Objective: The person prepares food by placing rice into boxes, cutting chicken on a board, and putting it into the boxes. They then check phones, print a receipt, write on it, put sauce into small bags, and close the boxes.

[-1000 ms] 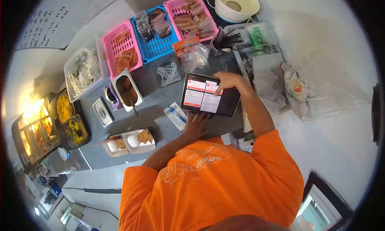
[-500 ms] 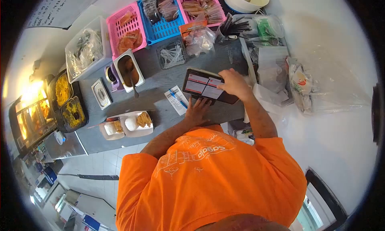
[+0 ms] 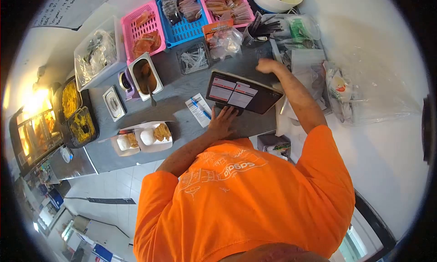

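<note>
A tablet [image 3: 243, 91] stands tilted on the dark counter, its lit screen showing white and red panels. My left hand [image 3: 221, 121] lies flat at the tablet's lower edge, fingers spread and holding nothing. Beyond the tablet's far edge, my right hand [image 3: 269, 66] has its fingers curled in; whatever they hold, if anything, is hidden. A blue pen [image 3: 200, 108] rests across a printed slip [image 3: 195, 115] left of the tablet. Two open paper food boxes [image 3: 154, 147] hold white rice and fried pieces.
A steel pan [image 3: 145, 76] of brown sauce with a spoon is on the left. Pink and blue baskets [image 3: 164, 39] of packets line the back. A clear tub [image 3: 193, 71] holds white sticks. Plastic bags [image 3: 341, 96] crowd the right side, near a cup of black utensils [image 3: 261, 29].
My right hand has left the tablet and moved away to its far side, fingers now curled. The tablet has turned slightly. My left hand stays nearly in place.
</note>
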A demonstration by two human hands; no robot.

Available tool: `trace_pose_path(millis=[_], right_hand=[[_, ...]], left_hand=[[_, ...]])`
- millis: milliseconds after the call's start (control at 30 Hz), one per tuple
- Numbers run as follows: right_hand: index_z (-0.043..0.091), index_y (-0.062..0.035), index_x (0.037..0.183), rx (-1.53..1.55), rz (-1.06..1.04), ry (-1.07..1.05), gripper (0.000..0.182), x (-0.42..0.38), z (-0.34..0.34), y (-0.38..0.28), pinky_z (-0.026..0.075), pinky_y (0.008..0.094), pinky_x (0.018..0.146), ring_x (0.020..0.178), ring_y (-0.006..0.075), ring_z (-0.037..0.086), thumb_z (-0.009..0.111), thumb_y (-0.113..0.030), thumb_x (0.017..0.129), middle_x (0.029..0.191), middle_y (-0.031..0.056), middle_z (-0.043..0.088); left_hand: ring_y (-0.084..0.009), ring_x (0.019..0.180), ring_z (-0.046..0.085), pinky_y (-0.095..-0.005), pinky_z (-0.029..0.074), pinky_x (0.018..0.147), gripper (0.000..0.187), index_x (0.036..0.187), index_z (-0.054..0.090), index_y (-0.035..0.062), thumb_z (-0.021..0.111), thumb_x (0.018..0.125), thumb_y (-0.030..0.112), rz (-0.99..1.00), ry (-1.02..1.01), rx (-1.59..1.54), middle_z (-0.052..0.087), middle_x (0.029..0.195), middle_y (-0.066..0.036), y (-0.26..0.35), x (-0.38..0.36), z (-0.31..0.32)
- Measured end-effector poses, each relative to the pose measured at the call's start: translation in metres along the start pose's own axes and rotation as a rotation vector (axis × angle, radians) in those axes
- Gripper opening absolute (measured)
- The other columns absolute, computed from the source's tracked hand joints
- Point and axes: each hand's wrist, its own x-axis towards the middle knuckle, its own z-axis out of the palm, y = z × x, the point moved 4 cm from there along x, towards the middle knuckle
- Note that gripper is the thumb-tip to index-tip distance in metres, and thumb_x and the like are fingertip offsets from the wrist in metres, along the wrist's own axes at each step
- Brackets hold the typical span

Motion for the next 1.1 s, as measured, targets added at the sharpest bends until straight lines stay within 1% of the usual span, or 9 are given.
trace_pose_path(millis=[100, 233, 367, 467, 567, 733, 833, 1000, 1100], right_hand=[[0.067, 0.0078, 0.110, -0.060, 0.041, -0.144, 0.047, 0.000, 0.028, 0.004, 0.048, 0.0454, 0.097, 0.111, 0.0408, 0.063, 0.060, -0.031, 0.086, 0.114, 0.0279, 0.067], [0.070, 0.0034, 0.109, -0.187, -0.036, -0.030, 0.036, -0.012, 0.022, 0.010, 0.050, 0.0451, 0.092, 0.108, 0.0389, 0.064, 0.062, -0.019, 0.083, 0.115, 0.0279, 0.066], [0.069, -0.0072, 0.121, 0.024, -0.037, 0.052, 0.043, -0.041, -0.010, 0.005, 0.045, 0.0397, 0.104, 0.123, 0.0358, 0.056, 0.067, -0.011, 0.078, 0.139, 0.0229, 0.054], [0.072, -0.0044, 0.110, -0.175, -0.314, 0.100, 0.035, -0.013, 0.022, 0.023, 0.052, 0.0438, 0.092, 0.108, 0.0353, 0.065, 0.064, -0.004, 0.076, 0.116, 0.0197, 0.067], [0.068, -0.0088, 0.123, -0.362, -0.348, -0.001, 0.046, -0.006, 0.029, 0.017, 0.052, 0.0422, 0.094, 0.113, 0.0337, 0.063, 0.063, -0.002, 0.077, 0.125, 0.0167, 0.064], [0.069, -0.0053, 0.108, -0.542, -0.350, 0.201, 0.029, -0.022, 0.023, 0.007, 0.054, 0.0425, 0.086, 0.110, 0.0321, 0.064, 0.063, -0.005, 0.079, 0.117, 0.0154, 0.067], [0.068, -0.0040, 0.101, -0.428, -0.561, 0.414, 0.021, -0.028, 0.013, 0.018, 0.055, 0.0423, 0.082, 0.102, 0.0328, 0.066, 0.064, -0.006, 0.080, 0.109, 0.0129, 0.070], [0.062, -0.0024, 0.092, 0.485, -0.321, 0.829, 0.010, -0.178, -0.073, -0.086, 0.055, 0.0344, 0.071, 0.078, 0.0196, 0.070, 0.069, -0.008, 0.087, 0.086, 0.0094, 0.071], [0.060, -0.0032, 0.102, 1.054, -0.597, 0.509, 0.018, -0.253, -0.038, -0.185, 0.054, 0.0277, 0.070, 0.079, 0.0132, 0.068, 0.070, -0.001, 0.088, 0.090, 0.0068, 0.070]], left_hand=[[-0.0266, 0.148, 0.024, -0.0720, 0.010, 0.113, 0.083, 0.152, 0.035, 0.0181, 0.063, 0.085, 0.057, -0.002, -0.004, -0.035, 0.027, 0.158, -0.009, -0.002, -0.003, -0.008], [-0.0266, 0.147, 0.026, -0.0673, 0.014, 0.115, 0.076, 0.148, 0.042, 0.0155, 0.064, 0.086, 0.053, 0.054, 0.070, -0.045, 0.030, 0.157, -0.009, -0.002, -0.010, -0.014], [-0.0256, 0.145, 0.030, -0.0594, 0.020, 0.117, 0.068, 0.143, 0.048, 0.0126, 0.065, 0.087, 0.047, 0.173, 0.079, -0.035, 0.038, 0.153, -0.009, -0.005, -0.026, -0.011], [-0.0240, 0.145, 0.029, -0.0584, 0.026, 0.115, 0.059, 0.133, 0.056, 0.0104, 0.070, 0.084, 0.041, 0.165, 0.126, -0.061, 0.042, 0.150, -0.006, -0.005, -0.046, -0.024], [-0.0250, 0.145, 0.032, -0.0570, 0.027, 0.115, 0.062, 0.141, 0.048, 0.0119, 0.066, 0.089, 0.041, 0.150, 0.045, -0.022, 0.042, 0.150, -0.007, -0.003, -0.059, -0.031], [-0.0274, 0.141, 0.037, -0.0546, 0.029, 0.115, 0.056, 0.137, 0.052, 0.0101, 0.066, 0.090, 0.037, 0.087, 0.173, -0.110, 0.045, 0.147, -0.007, -0.003, -0.073, -0.038], [-0.0282, 0.137, 0.043, -0.0506, 0.036, 0.111, 0.050, 0.133, 0.055, 0.0087, 0.066, 0.091, 0.033, 0.113, 0.185, -0.236, 0.049, 0.142, -0.008, -0.001, -0.091, -0.055], [-0.0322, 0.128, 0.050, -0.0468, 0.044, 0.104, 0.049, 0.130, 0.056, 0.0052, 0.071, 0.087, 0.024, 0.118, 0.450, -0.522, 0.054, 0.137, -0.013, 0.003, -0.138, -0.144], [-0.0307, 0.123, 0.054, -0.0440, 0.045, 0.102, 0.047, 0.127, 0.057, 0.0033, 0.074, 0.085, 0.016, 0.015, 0.755, -0.743, 0.057, 0.131, -0.014, 0.012, -0.166, -0.208]])
